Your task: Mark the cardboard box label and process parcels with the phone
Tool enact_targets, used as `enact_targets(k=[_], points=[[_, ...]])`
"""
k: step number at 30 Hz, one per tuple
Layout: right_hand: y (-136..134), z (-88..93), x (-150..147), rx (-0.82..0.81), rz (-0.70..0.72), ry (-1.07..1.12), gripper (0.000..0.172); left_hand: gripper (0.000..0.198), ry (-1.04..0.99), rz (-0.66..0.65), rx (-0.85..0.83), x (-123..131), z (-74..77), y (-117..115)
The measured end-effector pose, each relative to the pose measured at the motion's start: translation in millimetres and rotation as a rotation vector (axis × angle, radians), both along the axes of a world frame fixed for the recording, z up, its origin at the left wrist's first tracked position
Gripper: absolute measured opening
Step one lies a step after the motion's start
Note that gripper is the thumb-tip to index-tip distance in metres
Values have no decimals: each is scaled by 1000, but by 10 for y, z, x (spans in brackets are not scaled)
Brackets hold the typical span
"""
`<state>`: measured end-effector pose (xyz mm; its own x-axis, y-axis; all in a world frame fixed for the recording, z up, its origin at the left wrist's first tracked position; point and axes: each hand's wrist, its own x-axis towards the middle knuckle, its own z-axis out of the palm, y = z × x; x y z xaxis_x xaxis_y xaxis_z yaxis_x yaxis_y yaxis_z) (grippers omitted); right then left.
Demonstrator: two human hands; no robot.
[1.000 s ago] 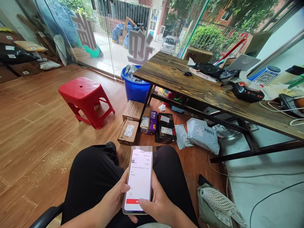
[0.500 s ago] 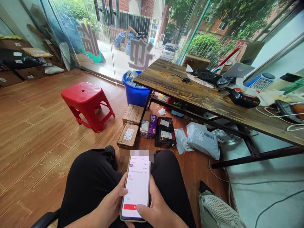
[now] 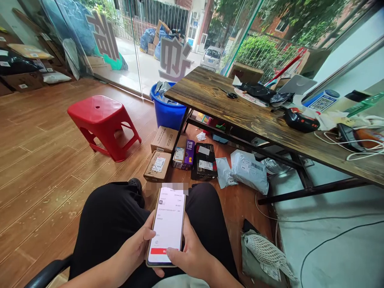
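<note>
A smartphone (image 3: 168, 226) with a lit, mostly white screen is held upright between my two hands above my lap. My left hand (image 3: 138, 240) grips its left edge, the thumb lying against the side of the screen. Around the right edge wraps my right hand (image 3: 192, 250), with its thumb over the red bar near the bottom of the screen. The fingers behind the phone are mostly hidden. Beyond my knees, a brown carton (image 3: 157, 166), a purple box (image 3: 184, 155) and a black box (image 3: 204, 162) sit on the floor.
A red plastic stool (image 3: 102, 110) stands ahead on the left. A blue bin (image 3: 168, 114) sits by the wooden table (image 3: 207, 96), which bears scissors (image 3: 229, 94) and a black device (image 3: 301, 119). Grey parcels (image 3: 249, 172) and a cloth bag (image 3: 261, 256) lie on the floor at right.
The view has shifted slightly, so the room and phone appear a little higher and further left. Both hands keep the same grip on the smartphone, and its screen looks the same.
</note>
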<state>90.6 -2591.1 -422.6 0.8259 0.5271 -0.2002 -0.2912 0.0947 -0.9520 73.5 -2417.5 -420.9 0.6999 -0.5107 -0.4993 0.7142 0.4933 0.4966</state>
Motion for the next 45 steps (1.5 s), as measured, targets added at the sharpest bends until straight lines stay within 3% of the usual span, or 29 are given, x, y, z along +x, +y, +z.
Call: enact_targets(k=[5, 8, 15, 20, 26, 33, 35, 38, 41, 45], points=[[6, 6, -16, 16, -5, 28, 63, 76, 22, -9, 12, -4, 33, 25], [0, -14, -18, 29, 8, 42, 64, 82, 30, 6, 1, -7, -25, 7], [4, -53, 1, 41, 37, 6, 71, 71, -52, 60, -66, -20, -190, -20], [-3, -67, -14, 61, 37, 49, 75, 57, -45, -41, -39, 18, -85, 54], [16, -90, -26, 235, 84, 110, 80, 58, -1, -32, -64, 27, 8, 50], [30, -38, -27, 201, 40, 118, 78, 59, 33, -26, 1, 10, 21, 33], [19, -79, -41, 162, 38, 70, 80, 57, 25, -11, -5, 15, 27, 20], [-18, -134, -63, -36, -58, -82, 77, 58, -2, -9, 9, 23, 12, 0], [-71, -129, -63, -296, -221, -369, 73, 63, -15, -77, 8, 27, -38, 6], [-138, -44, -7, -526, -230, -687, 64, 72, -24, -148, -46, 6, -146, 15]])
